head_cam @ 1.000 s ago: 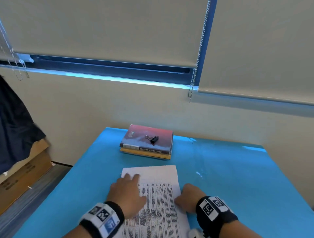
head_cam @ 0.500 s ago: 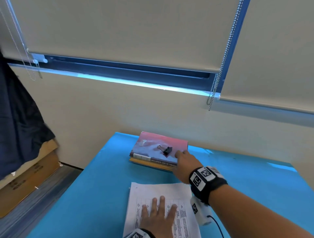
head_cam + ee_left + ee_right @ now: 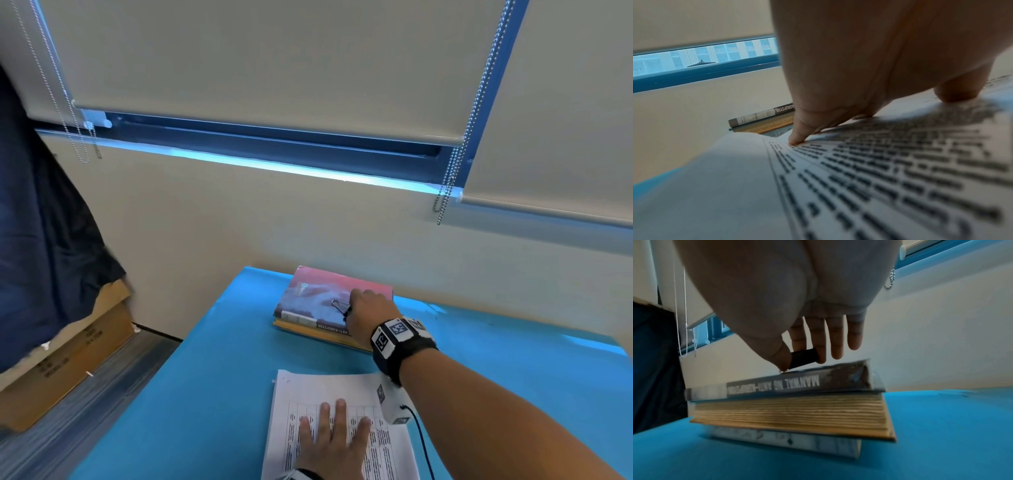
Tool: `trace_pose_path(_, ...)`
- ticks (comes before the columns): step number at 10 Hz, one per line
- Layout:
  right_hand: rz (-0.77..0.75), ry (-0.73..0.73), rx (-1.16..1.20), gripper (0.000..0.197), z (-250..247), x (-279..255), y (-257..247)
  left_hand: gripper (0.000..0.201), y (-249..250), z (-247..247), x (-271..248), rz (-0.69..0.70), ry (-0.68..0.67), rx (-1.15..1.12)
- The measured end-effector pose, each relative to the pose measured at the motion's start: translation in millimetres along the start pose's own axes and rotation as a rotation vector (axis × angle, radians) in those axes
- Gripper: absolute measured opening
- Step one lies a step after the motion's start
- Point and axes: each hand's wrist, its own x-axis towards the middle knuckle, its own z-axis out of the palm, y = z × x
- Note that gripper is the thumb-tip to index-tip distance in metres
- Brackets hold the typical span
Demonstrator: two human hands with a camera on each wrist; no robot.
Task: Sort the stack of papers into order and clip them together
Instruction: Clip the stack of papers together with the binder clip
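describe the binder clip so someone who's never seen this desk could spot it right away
On the blue table, against the wall, lies a stack of books. The binder clip sits on the pink top cover, pinched by the right hand: small, black, with wire handles.

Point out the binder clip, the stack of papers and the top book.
binder clip (image 3: 804, 357): right wrist view, on its black body, pinched by the right hand (image 3: 370, 313).
stack of papers (image 3: 342, 385): head view, on the blank top margin.
top book (image 3: 315, 294): head view, on the pink-blue front cover.

Head view high above table; wrist views low, close, both facing books.
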Motion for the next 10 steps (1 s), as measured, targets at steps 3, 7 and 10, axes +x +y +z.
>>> trace_pose_path(3, 0.243, 0.162, 0.876, 0.012, 24, -144, 10, 0.093, 27, -80, -28, 0.088, -0.385, 0.116)
trace_pose_path(7, 0.312, 0.308, 1.211, 0.015, 24, -209, 3, 0.034, 41, -134, -67, 0.029, 0.105, -0.825)
trace_pose_path(10, 0.111, 0.104, 1.058, 0.013, 14, -222, -18, 0.032, 45, -136, -76, -0.091, 0.209, -1.216)
